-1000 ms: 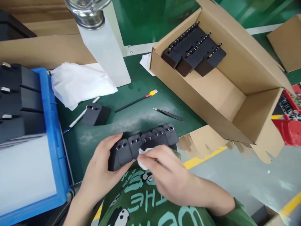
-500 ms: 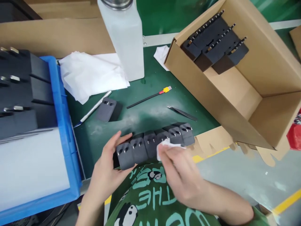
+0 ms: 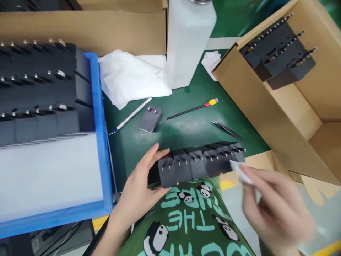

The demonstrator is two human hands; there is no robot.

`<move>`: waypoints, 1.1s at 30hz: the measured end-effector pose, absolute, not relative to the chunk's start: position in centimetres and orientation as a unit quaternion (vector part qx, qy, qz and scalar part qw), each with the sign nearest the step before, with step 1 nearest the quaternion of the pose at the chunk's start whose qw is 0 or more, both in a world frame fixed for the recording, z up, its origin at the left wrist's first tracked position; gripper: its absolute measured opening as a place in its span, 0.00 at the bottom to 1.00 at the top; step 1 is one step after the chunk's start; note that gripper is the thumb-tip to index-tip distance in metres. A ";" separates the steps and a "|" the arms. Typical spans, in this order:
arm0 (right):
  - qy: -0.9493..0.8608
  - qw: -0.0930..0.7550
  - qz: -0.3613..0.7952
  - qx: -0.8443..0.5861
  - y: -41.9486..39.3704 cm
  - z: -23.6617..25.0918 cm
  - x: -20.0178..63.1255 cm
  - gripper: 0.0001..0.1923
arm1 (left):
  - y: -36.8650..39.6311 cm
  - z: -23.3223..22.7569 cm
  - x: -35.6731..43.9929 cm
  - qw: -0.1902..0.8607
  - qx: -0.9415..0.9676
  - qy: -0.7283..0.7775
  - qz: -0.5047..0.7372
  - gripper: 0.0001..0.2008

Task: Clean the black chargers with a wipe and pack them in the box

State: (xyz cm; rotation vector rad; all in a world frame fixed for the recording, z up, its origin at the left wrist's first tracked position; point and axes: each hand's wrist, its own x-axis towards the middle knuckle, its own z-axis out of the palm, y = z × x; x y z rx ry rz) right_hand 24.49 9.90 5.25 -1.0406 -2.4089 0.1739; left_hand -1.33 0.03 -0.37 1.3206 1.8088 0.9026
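Left hand point(image 3: 138, 185) curled around the left end of a row of black plug adapters point(image 3: 199, 163), thumb up on the far side, fingers under the near side, palm against the end unit. Row sits at the near edge of the green table point(image 3: 186, 131), just above the person's green printed shirt point(image 3: 183, 220); six units side by side, matte black plastic, boxy, two short metal pins on each top face. Right hand point(image 3: 274, 206) motion-blurred, fingers loosely bent, pinching a small white wipe point(image 3: 239, 170) that touches the right end of the row.

Blue plastic crate point(image 3: 102, 142) along the table's left edge, smooth rim, holds rows of the same black adapters over a white sheet. Open cardboard box point(image 3: 261, 106) at the right side, corrugated brown, three rows of adapters leaning in its far corner. White frosted bottle point(image 3: 189, 46) upright at the far middle. Crumpled white tissue point(image 3: 130, 78) beside it. Single grey adapter point(image 3: 149, 119) lying alone mid-table. Silver pen point(image 3: 131, 115) left of it, thin black cable with yellow-red tip point(image 3: 194, 108) to its right, black tweezers point(image 3: 226, 129) near the row's right end.
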 end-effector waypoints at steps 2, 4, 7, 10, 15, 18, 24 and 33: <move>-0.889 0.273 0.047 -0.363 9.1 3.6 23.1 0.30 | 0.0 -0.5 -1.4 0.358 0.509 0.699 0.352 0.51; -0.899 0.281 0.041 -0.334 8.3 2.5 21.0 0.26 | 0.0 -0.7 -1.4 0.357 0.510 0.699 0.352 0.52; -0.923 0.260 0.035 -0.281 7.7 2.1 18.3 0.20 | 0.1 -1.0 -1.5 0.349 0.521 0.696 0.349 0.51; -0.946 0.244 0.007 -0.212 7.4 2.4 16.4 0.15 | 0.2 -1.0 -1.5 0.343 0.533 0.687 0.356 0.48; -0.948 0.225 0.201 -0.098 7.9 4.0 14.2 0.10 | 0.2 -0.6 -1.6 0.366 0.525 0.677 0.363 0.37; -0.856 0.215 0.443 -0.155 10.1 6.4 15.8 0.15 | -0.3 0.1 -1.7 0.376 0.519 0.690 0.336 0.40; -0.784 0.287 0.333 -0.438 18.3 9.3 19.3 0.13 | -1.4 4.7 -1.2 0.173 0.672 0.638 0.333 0.33; -0.882 -0.010 0.472 -0.003 20.1 5.0 9.9 0.13 | 5.0 2.5 1.3 0.018 0.916 0.385 0.116 0.23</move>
